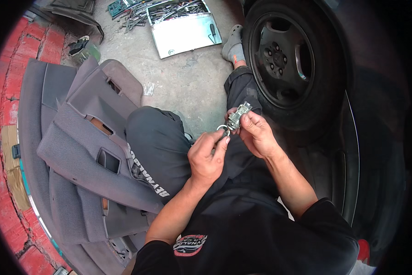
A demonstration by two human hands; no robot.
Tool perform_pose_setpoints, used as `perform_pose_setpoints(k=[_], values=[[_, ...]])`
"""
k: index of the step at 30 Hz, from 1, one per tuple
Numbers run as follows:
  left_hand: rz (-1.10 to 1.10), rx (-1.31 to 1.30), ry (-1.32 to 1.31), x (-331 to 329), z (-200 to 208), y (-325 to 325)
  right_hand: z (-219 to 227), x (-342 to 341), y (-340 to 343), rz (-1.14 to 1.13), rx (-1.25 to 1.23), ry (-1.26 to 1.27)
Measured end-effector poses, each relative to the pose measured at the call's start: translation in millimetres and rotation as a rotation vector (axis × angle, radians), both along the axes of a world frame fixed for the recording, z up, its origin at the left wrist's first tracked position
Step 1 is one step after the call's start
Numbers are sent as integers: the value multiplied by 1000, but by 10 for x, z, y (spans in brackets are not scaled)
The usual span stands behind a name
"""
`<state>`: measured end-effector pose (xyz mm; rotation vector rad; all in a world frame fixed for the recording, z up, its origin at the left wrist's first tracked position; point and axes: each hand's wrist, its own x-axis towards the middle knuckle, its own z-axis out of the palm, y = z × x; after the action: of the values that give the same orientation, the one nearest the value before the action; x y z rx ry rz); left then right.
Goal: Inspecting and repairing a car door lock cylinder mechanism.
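Observation:
Over my lap, my right hand (260,135) grips a silvery metal lock cylinder (239,115) between thumb and fingers, its far end tilted up to the right. My left hand (207,158) pinches a key at the cylinder's near end, with a metal key ring (221,127) looped beside the fingertips. Most of the key is covered by my left thumb and fingers, so I cannot tell how deep it sits in the cylinder. The two hands are close together, joined by these parts.
A car wheel with a black rim (279,59) stands close on my right. Grey door trim panels (91,142) are stacked at my left, by a red brick wall (4,68). Ahead on the concrete floor lies an opened metal toolbox (183,36) with many tools.

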<state>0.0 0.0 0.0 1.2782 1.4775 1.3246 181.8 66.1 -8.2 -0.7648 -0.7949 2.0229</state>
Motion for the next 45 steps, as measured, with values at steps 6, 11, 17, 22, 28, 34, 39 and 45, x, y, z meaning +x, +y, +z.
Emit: perform_pose_setpoints(k=[6, 11, 17, 22, 28, 34, 39, 45], values=[[-18, 216, 187, 6, 0, -33, -43, -56, -33, 22, 53, -56], [-75, -301, -581, 16, 30, -57, -46, -96, -31, -4, 7, 3], [26, 469, 544, 28, -50, 57, -62, -231, -151, -111, 15, -24], [-42, -42, -178, 32, 19, 21, -59, -176, -105, -76, 11, -14], [-193, -442, -1050, -81, 59, 46, -70, -177, -69, 6, -19, 152], [-2, 468, 616, 18, 45, 36, -102, -217, -142, -100, 2, -22], [46, 461, 523, 25, 38, 80, -75, -209, -115, -71, 2, 9], [26, 160, 116, 42, 37, 6, -74, -179, -109, -38, 2, 51]])
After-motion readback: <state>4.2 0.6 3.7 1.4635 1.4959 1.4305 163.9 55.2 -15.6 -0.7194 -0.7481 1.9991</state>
